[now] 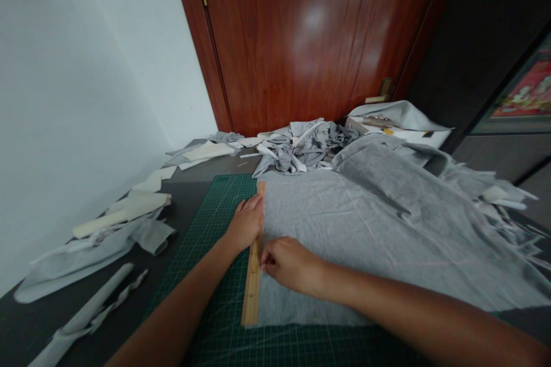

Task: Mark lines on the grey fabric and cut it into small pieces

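Observation:
My left hand [246,223] lies with fingers stretched over the upper part of a wooden ruler [251,301], pressing on it. The ruler runs lengthwise along the left edge of a grey fabric sheet [310,206]. Closed in a pinch, my right hand [291,264] rests at the ruler's right side, over the fabric. What its fingertips hold, if anything, is hidden. Under ruler and fabric is a green cutting mat [193,246] with a grid. Faint pinkish lines mark the fabric on the right.
Grey and cream fabric scraps [120,218] lie along the wall on the left, near a pale fabric roll [92,309]. A scrap heap [305,146] is piled behind the mat. A white box [422,135] stands at the back right, before the brown door [293,40].

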Demonstrator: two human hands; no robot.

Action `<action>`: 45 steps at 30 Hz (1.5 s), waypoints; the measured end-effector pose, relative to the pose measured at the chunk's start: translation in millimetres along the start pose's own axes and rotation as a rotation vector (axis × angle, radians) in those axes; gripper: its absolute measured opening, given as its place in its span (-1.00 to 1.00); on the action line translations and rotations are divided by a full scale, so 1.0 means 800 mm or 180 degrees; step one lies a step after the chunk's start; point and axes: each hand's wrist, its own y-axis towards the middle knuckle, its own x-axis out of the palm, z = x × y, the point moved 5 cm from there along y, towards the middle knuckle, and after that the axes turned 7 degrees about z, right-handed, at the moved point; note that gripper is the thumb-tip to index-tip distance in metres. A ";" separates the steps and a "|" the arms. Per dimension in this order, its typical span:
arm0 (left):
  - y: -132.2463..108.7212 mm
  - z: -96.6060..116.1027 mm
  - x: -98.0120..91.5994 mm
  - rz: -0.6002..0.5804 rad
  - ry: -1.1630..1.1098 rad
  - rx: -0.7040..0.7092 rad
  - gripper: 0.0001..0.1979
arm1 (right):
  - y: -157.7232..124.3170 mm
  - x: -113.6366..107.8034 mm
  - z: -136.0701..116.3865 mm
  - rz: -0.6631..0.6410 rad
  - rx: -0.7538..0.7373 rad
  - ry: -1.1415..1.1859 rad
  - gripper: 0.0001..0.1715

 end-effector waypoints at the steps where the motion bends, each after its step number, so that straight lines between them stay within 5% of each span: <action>1: 0.000 0.000 0.000 -0.0006 0.0000 0.0001 -0.48 | 0.000 -0.001 -0.001 -0.0045 0.0059 0.0075 -0.83; 3: 0.000 0.000 0.001 -0.0032 0.0005 -0.0012 -0.49 | -0.004 0.001 -0.004 -0.0474 0.0262 0.0504 -0.85; 7: 0.001 -0.001 0.000 -0.0074 0.0001 -0.0041 -0.50 | -0.035 0.007 -0.020 -0.2177 0.0695 0.1774 -0.83; 9: 0.001 -0.001 0.001 -0.0098 0.0003 -0.0030 -0.51 | -0.053 0.000 -0.025 -0.2702 0.0737 0.1928 -0.78; 14: 0.000 -0.002 0.001 -0.0128 0.0013 -0.0042 -0.50 | -0.079 -0.012 -0.012 -0.3049 0.0842 0.1896 -0.78; 17: 0.001 -0.002 0.001 -0.0135 0.0009 -0.0045 -0.50 | -0.075 -0.013 0.009 -0.2890 0.0835 0.2188 -0.95; 22: 0.000 -0.002 0.003 -0.0144 0.0020 -0.0044 -0.50 | -0.050 -0.013 0.040 -0.2500 0.0637 0.2583 -0.71; 31: 0.001 -0.004 0.002 -0.0016 -0.0023 0.0043 -0.51 | 0.009 -0.019 0.060 -0.0353 0.0621 0.2286 -0.92; 38: -0.002 -0.011 0.011 0.0152 -0.0102 0.0120 -0.52 | 0.037 -0.016 0.068 0.0422 0.0223 0.2020 -0.98; 45: 0.000 -0.014 0.009 0.0183 -0.0247 0.0047 -0.54 | 0.034 -0.016 0.095 0.0826 0.0249 0.2452 -0.79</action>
